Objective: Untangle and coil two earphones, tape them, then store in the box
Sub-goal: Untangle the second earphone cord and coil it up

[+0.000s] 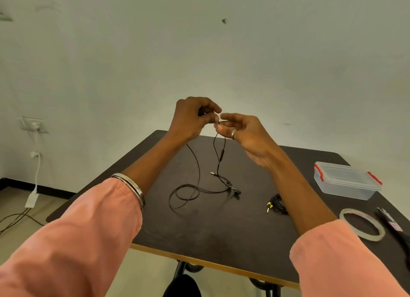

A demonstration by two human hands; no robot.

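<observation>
hands [218, 121]: 2, pinching earphone cable [218, 161] | earphones: 2 | box [346, 181]: 1 | tape [362, 224]: 1

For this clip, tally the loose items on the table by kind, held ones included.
Earphones: 2 (one held, one coiled)
Tape roll: 1
Scissors: 1
Plastic box: 1
Total: 5

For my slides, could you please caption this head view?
Both hands, left and right, lift an earphone cable above the dark table; second earphone, tape, box wait.
</observation>
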